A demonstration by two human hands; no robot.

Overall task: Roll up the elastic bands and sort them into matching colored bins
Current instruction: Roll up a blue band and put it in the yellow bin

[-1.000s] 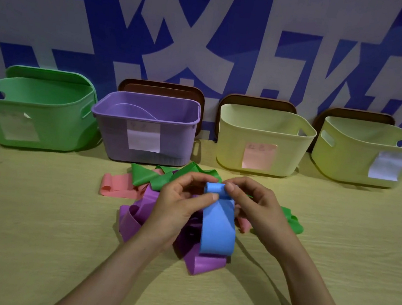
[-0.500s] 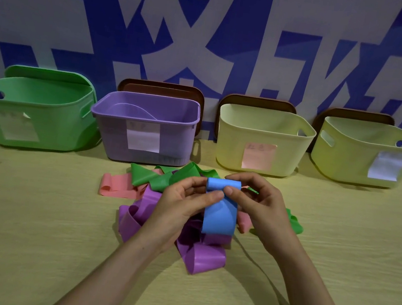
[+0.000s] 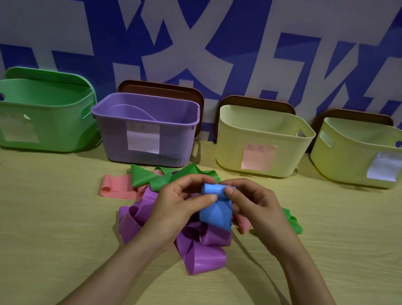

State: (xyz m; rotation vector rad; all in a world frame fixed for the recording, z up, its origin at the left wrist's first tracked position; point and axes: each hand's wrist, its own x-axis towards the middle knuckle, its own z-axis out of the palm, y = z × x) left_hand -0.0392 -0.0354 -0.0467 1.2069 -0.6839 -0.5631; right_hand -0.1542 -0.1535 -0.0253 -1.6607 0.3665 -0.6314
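A blue elastic band (image 3: 216, 212) is held above the pile, its top wound into a small roll and a short tail hanging down. My left hand (image 3: 177, 205) pinches the roll's left end and my right hand (image 3: 256, 210) pinches its right end. Under them lie purple bands (image 3: 203, 252), green bands (image 3: 150, 177) and a pink band (image 3: 116, 187) on the table. Along the back stand a green bin (image 3: 33, 115), a purple bin (image 3: 146, 130), a pale yellow bin (image 3: 259, 144) with a pink label, and a yellow-green bin (image 3: 370, 156) with a bluish-white label.
Brown lids (image 3: 162, 91) lean against the blue-and-white wall behind three of the bins, and a green lid stands behind the green bin. The wooden table (image 3: 31, 232) stretches to both sides of the pile and toward me.
The blue band's roll has grown thicker and its hanging tail has become shorter as both hands kept winding it. The hands stayed over the pile.
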